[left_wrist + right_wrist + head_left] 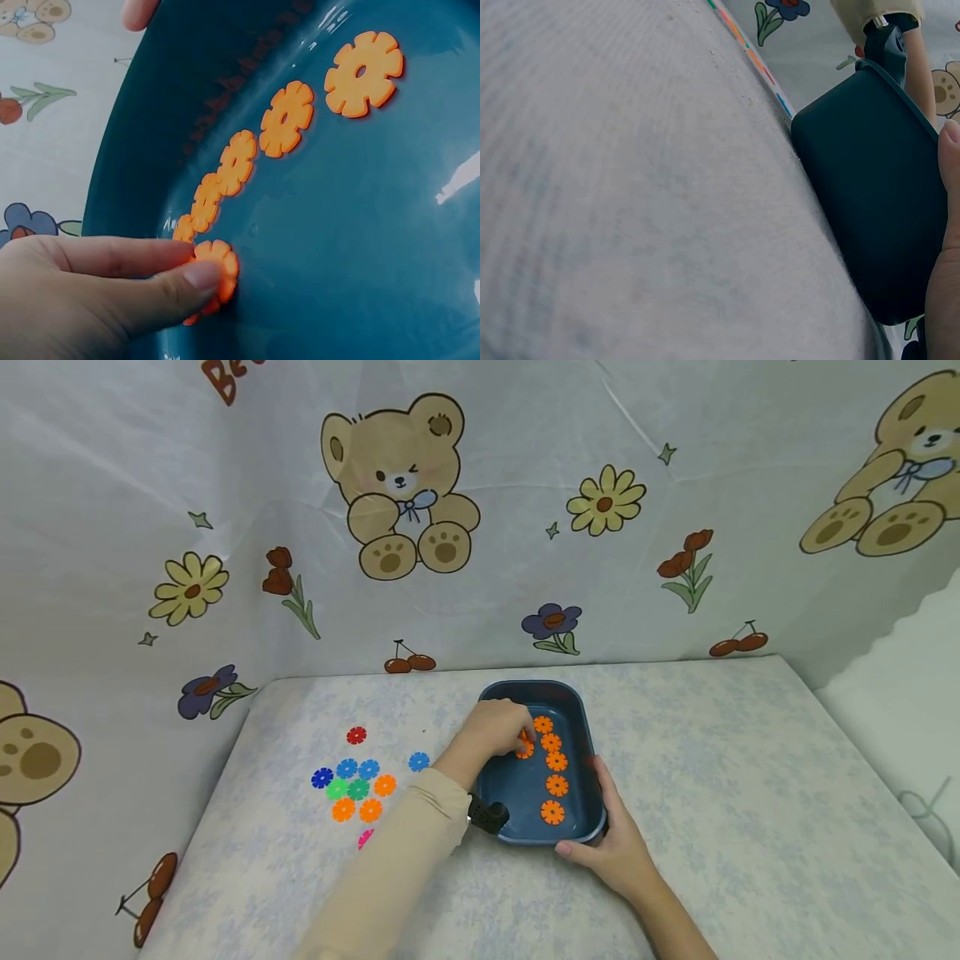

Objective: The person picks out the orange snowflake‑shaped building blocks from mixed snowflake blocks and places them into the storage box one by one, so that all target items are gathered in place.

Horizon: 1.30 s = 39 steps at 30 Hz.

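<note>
A dark blue rectangular tray (510,827) stands on the table with a column of several orange snowflake discs (557,762) lying along its right side. Inside its far left part, my left hand (495,727) pinches another orange snowflake disc (217,270) between thumb and fingers, close to the tray floor. In the left wrist view this disc is tilted, partly covered by the thumb. My right hand (618,847) holds the tray's near right corner, thumb at the near rim and fingers along the outer right wall. The right wrist view shows the tray's outer wall (870,202) beside the thumb.
Left of the tray lie loose snowflake discs: blue ones (368,769), green ones (358,789), orange ones (371,811) and a red one (356,735). A pink disc (365,838) is partly hidden by the left sleeve. A bear-printed cloth (495,602) hangs behind the table.
</note>
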Motion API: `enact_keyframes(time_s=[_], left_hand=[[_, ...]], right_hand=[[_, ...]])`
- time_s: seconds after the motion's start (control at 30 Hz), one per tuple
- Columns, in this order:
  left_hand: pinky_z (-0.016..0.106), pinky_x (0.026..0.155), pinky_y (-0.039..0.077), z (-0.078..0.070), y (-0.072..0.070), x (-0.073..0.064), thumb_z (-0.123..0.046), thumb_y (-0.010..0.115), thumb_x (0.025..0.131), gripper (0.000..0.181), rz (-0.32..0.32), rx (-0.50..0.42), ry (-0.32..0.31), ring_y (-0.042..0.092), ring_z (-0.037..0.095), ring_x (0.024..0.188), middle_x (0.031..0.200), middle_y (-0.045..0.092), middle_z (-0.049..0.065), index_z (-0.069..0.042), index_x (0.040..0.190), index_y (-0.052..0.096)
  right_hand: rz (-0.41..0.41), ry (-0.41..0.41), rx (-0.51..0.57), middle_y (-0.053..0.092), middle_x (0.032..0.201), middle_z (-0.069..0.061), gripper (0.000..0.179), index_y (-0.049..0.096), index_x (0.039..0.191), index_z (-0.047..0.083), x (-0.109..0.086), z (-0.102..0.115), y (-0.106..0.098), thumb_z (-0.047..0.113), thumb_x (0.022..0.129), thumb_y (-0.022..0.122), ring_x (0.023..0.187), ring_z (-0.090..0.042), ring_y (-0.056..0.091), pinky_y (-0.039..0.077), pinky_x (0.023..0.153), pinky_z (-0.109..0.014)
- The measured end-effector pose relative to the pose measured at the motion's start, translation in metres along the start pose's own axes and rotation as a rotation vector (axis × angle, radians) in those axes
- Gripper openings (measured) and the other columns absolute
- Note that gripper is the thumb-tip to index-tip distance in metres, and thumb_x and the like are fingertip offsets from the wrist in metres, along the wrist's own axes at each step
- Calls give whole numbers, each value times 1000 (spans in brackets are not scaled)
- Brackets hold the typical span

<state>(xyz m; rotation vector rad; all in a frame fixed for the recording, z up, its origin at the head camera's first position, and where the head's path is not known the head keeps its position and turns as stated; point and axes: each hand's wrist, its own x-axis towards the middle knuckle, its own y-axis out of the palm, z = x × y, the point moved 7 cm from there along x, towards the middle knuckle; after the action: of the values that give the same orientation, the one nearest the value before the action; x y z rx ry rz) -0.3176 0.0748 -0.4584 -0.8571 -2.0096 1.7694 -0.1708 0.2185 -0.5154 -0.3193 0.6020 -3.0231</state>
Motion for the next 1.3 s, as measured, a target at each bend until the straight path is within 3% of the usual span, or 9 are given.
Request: enact_keyframes(time_s=[0.27, 0.43, 0.53, 0.63, 0.73, 0.9, 1.07, 1.2, 1.3], left_hand=[[30, 83, 55, 2, -3, -3, -29, 78, 86, 24, -14, -43, -22, 68, 10, 97, 109, 74, -11, -29, 110, 77], [28, 81, 54, 0, -15, -7, -31, 76, 88, 29, -14, -194, -10, 66, 11, 99, 112, 72, -8, -27, 116, 74], [30, 85, 53, 2, -26, -18, -31, 75, 88, 33, -28, -322, 3, 65, 14, 105, 115, 71, -6, -25, 120, 73], [32, 85, 52, 11, -36, -38, -31, 75, 89, 33, -55, -452, 4, 63, 16, 104, 112, 70, -4, -23, 121, 72], [34, 81, 51, 29, -42, -62, -30, 75, 89, 29, -93, -588, -16, 61, 16, 100, 105, 70, -4, -23, 118, 72], [31, 66, 47, 75, -39, -110, -30, 76, 89, 28, -146, -718, -139, 58, 17, 80, 96, 67, -6, -26, 115, 71], [27, 52, 39, 120, -14, -155, -27, 76, 89, 34, -118, -705, -326, 42, 18, 55, 102, 64, -2, -23, 122, 67], [29, 58, 43, 145, 8, -183, -24, 77, 87, 33, -102, -622, -447, 48, 18, 65, 100, 62, 0, -19, 118, 67], [30, 67, 45, 154, 21, -196, -26, 80, 84, 30, -92, -557, -497, 53, 17, 78, 95, 60, 0, -19, 111, 68]], right_hand=[[4, -9, 8, 22, 165, 0, 126, 7, 161, 19, 0, 3, 2, 11, 67, 91, 149, -20, 23, 19, 107, -1], [0, -5, 5, 22, 165, -1, 126, 7, 161, 23, 0, 2, 1, 11, 67, 91, 150, -18, 22, 18, 107, -1], [-5, -8, -8, 22, 165, -2, 127, 7, 161, 21, -1, 2, 0, 11, 67, 91, 150, -15, 22, 18, 107, -1], [-8, -12, -15, 23, 165, -3, 127, 7, 161, 19, 0, 2, 0, 11, 66, 91, 150, -13, 22, 17, 108, -1], [-7, 1, -13, 22, 165, -2, 127, 7, 161, 19, 1, 2, 0, 12, 67, 91, 150, -14, 22, 17, 107, -1], [-8, 18, -6, 21, 165, -1, 128, 6, 161, 21, 1, 0, 0, 12, 67, 92, 150, -17, 22, 18, 107, 0], [-9, 15, -14, 21, 165, 0, 128, 6, 161, 20, 1, 0, 0, 13, 66, 92, 150, -13, 21, 17, 107, -1], [-11, 7, -15, 21, 165, 1, 128, 6, 161, 20, 1, 1, 0, 12, 66, 92, 150, -11, 20, 17, 107, -1], [-9, 3, -14, 21, 165, 0, 127, 6, 161, 20, 1, 1, 1, 12, 67, 92, 150, -13, 21, 18, 107, -1]])
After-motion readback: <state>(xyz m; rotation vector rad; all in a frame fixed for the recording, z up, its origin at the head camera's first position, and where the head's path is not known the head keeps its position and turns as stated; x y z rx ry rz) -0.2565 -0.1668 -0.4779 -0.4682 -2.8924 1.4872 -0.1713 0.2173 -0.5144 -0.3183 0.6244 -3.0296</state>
